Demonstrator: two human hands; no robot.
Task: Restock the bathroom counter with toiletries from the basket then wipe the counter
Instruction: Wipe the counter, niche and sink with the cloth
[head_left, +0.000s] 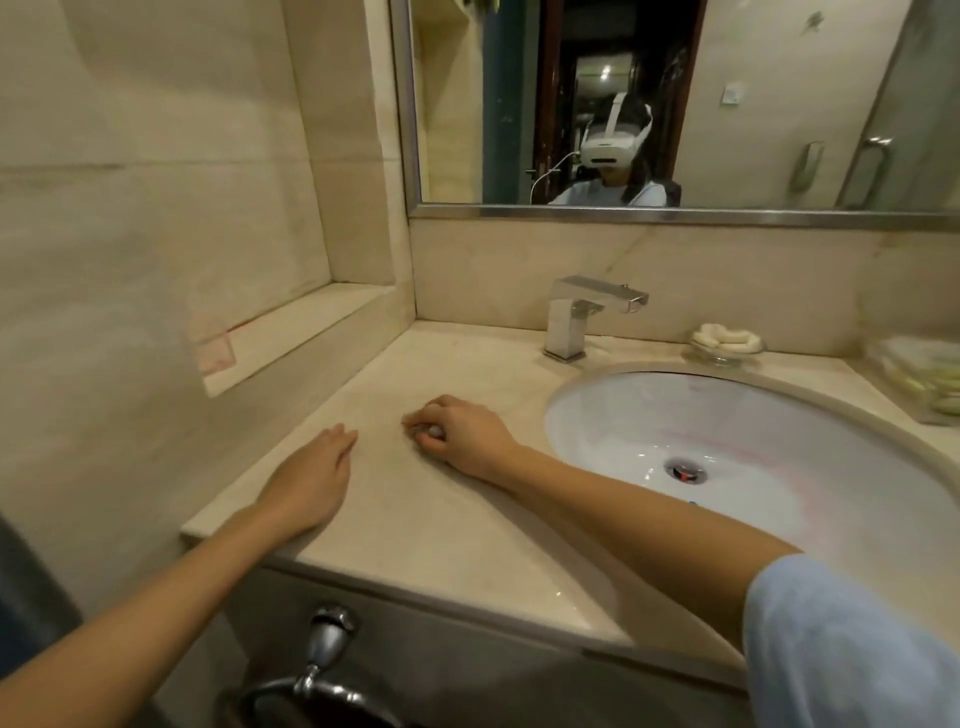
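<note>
One pale stone bench (405, 364) is seen under both hands, running on to their right and walled in by beige tile. One framed mirror (779, 104) is hung on the wall beyond the hands, and a person in a white headset is reflected in it. One white oval basin (779, 431) is sunk into the bench just right of the right hand, its bowl marked with faint pink streaks. One recessed ledge (311, 322) is set in the wall beyond the left hand. One clear tray (919, 384) of pale green packets is placed far to the right, well apart from both hands; the packets cannot be counted. One square chrome tap (576, 317) is mounted beyond the right hand, behind the basin. One chrome towel ring (311, 686) is fixed below the bench front, nearer than the left hand. One small glass dish (727, 343) of pale pieces is set right of the tap.

Two bare hands are laid on the bench, near each other but apart. The left hand (311, 478) is spread palm down, fingers straight and together, with nothing held. The right hand (462, 434) is turned knuckles up, its fingers curled round one small pale thing (434, 430); what that is cannot be told. A light blue sleeve (841, 649) is seen on the right upper arm.
</note>
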